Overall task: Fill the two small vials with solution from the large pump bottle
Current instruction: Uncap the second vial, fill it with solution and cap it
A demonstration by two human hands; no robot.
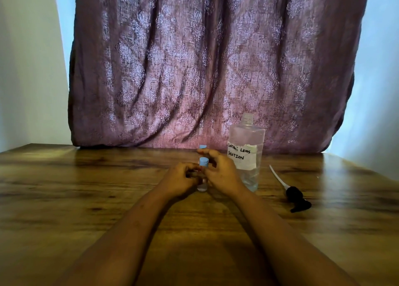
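Note:
A small clear vial (202, 187) with a light blue cap (203, 162) stands on the wooden table (86, 188) at its middle. My left hand (182, 179) grips the vial's body from the left. My right hand (222, 173) is curled around the vial from the right, its fingers near the cap. Behind them a second blue cap (202, 147) shows above my fingers; that vial's body is hidden. The large clear bottle (246, 154), labelled "contact lens solution", stands uncapped just right of my right hand. Its black pump head (298, 199) with a white tube lies on the table further right.
A purple patterned curtain (205, 65) hangs right behind the table's far edge. Pale walls stand on either side. The table's wood surface stretches to the left and toward me.

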